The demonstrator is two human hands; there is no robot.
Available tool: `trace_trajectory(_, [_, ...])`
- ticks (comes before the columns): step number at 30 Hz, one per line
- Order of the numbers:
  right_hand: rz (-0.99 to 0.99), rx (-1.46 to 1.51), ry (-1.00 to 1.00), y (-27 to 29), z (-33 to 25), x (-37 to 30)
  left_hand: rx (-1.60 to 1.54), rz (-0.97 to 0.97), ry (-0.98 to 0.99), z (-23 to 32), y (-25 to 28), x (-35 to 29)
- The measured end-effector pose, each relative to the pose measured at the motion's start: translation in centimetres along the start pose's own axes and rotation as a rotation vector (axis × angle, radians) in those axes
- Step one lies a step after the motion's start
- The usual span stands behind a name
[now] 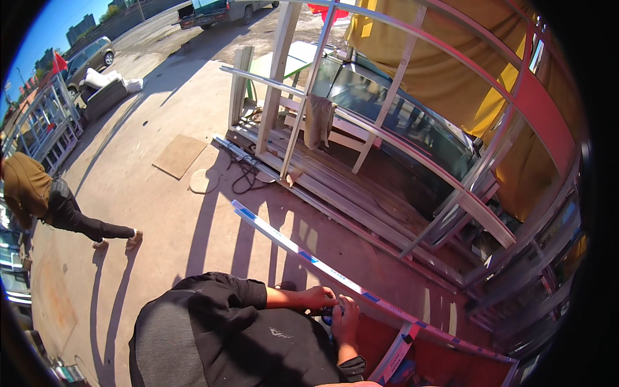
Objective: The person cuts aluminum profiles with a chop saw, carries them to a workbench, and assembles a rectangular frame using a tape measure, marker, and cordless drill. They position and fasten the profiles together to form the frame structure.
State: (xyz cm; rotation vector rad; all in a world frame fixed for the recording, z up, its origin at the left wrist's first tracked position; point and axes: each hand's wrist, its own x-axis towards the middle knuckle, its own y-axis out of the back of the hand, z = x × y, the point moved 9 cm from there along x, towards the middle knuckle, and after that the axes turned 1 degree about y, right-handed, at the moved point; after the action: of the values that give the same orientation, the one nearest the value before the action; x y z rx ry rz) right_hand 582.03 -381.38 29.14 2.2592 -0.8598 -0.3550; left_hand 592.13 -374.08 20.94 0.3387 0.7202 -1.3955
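My left hand (318, 297) and my right hand (346, 318) meet in front of my dark sweatshirt, fingers bent close together. Both seem closed on a small dark thing between them, mostly covered by the fingers and too small to name. Just beyond the hands runs a long frame bar (309, 258), wrapped in white film with blue patches. A shorter crosspiece (394, 355) joins it to the right of my right hand. Below the hands lies a dark red surface (371, 332), partly in shadow.
A metal rack (387, 132) with long profiles, glass panes (387, 97) and a hanging cloth (318, 122) stands ahead. A cable (244, 177) lies by its foot, near a flat board (180, 155). Another person (58, 200) bends at the left; vehicles stand far off.
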Motion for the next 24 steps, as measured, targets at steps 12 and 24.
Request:
trace_trajectory(12, [-0.555, 0.023, -0.140, -8.5, -6.7, 5.9, -0.123, 0.009, 0.063, 0.3, 12.5, -6.5])
trace_trajectory(24, [-0.703, -0.139, -0.468, -7.7, 6.7, 6.4, -0.082, 1.055, -0.055, -6.7, 47.8, -19.0])
